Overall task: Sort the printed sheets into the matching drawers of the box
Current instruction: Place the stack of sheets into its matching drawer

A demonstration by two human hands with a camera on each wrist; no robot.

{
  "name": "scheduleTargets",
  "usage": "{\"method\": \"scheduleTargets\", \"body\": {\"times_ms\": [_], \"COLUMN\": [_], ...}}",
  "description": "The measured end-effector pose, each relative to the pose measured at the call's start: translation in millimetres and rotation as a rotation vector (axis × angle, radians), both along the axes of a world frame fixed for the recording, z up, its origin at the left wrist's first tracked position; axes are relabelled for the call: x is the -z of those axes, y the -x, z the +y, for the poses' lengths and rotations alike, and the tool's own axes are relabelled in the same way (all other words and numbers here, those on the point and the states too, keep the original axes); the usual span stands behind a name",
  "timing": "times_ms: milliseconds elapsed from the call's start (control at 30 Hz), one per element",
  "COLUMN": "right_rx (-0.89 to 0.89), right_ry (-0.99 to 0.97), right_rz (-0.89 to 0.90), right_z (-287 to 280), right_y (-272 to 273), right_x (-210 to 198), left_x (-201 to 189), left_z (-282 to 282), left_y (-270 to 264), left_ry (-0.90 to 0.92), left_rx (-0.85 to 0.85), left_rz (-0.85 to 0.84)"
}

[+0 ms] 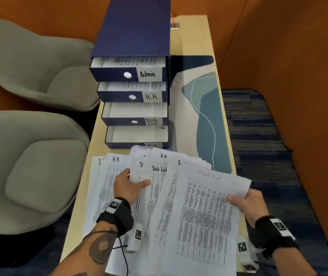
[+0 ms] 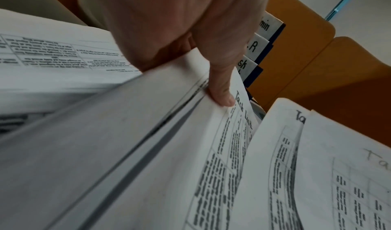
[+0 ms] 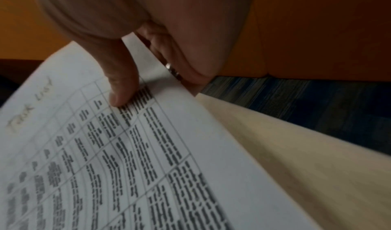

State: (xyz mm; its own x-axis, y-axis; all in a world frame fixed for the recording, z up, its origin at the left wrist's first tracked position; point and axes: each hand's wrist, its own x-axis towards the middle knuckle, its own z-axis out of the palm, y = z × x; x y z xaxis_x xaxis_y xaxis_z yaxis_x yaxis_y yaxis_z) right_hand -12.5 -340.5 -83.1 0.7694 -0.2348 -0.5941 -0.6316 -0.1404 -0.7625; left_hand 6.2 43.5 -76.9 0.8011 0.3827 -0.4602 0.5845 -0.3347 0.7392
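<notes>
A dark blue drawer box (image 1: 135, 32) stands on the table with its drawers pulled out in steps: Admin (image 1: 149, 74), H.R (image 1: 151, 96), Task List (image 1: 152, 122) and a bottom drawer (image 1: 137, 136) that looks empty. Printed sheets (image 1: 159, 172) headed H.R and Task List lie fanned in front of it. My left hand (image 1: 128, 186) pinches the left edge of a Task List stack (image 2: 211, 133), thumb on top. My right hand (image 1: 247, 200) pinches the right edge of the top Task List sheet (image 1: 205, 212), also seen in the right wrist view as the sheet (image 3: 127, 150).
Two grey armchairs (image 1: 29, 156) stand left of the narrow light wood table (image 1: 199, 36). A patterned blue mat (image 1: 207, 116) lies right of the box. Orange walls surround the booth; dark carpet (image 1: 258, 136) is on the right.
</notes>
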Motion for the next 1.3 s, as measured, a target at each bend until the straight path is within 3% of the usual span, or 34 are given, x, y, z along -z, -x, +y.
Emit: {"method": "scheduleTargets", "body": {"times_ms": [233,300,367,400,467,533,600,767,833,933,1000,1167,1300], "right_rx": [0.005,-0.033,-0.081,-0.093,-0.095,-0.047,0.022,0.086,0.085,0.098,0.080,0.007,0.000], "right_ry": [-0.115,-0.098,-0.079,-0.080,-0.099,-0.128,-0.156,-0.196,-0.155,-0.103,-0.080,-0.069,-0.098], "right_rz": [-0.077,-0.109,-0.133,-0.134,-0.135,-0.124,-0.108,-0.040,-0.013,0.009,0.026,0.043,0.048], "right_z": [-3,-5,-5,-4,0,2,5,17,19,12,7,12,6], "right_y": [4,4,4,3,-1,-5,-10,-10,-6,-2,-1,-1,-2], "right_x": [-5,-10,-21,-27,-36,-35,-30,-21,-18,-14,-13,-15,-13], "left_x": [0,-5,-14,-19,-26,-25,-22,-18,-16,-4,-1,4,0], "left_z": [-5,-8,-15,-20,-34,-49,-57,-63,-58,-47,-45,-40,-29], "left_y": [3,5,9,10,10,9,9,13,13,10,9,1,6], "left_ry": [-0.037,-0.178,-0.406,-0.432,-0.197,0.127,0.242,0.281,0.102,-0.314,-0.409,-0.242,-0.224], "left_rx": [0.017,0.049,0.113,0.206,0.453,0.570,0.507,0.297,0.237,0.167,0.161,-0.006,0.025], "left_rz": [-0.032,-0.041,-0.159,-0.224,-0.183,0.006,0.037,0.018,0.033,0.110,0.137,0.161,0.113]}}
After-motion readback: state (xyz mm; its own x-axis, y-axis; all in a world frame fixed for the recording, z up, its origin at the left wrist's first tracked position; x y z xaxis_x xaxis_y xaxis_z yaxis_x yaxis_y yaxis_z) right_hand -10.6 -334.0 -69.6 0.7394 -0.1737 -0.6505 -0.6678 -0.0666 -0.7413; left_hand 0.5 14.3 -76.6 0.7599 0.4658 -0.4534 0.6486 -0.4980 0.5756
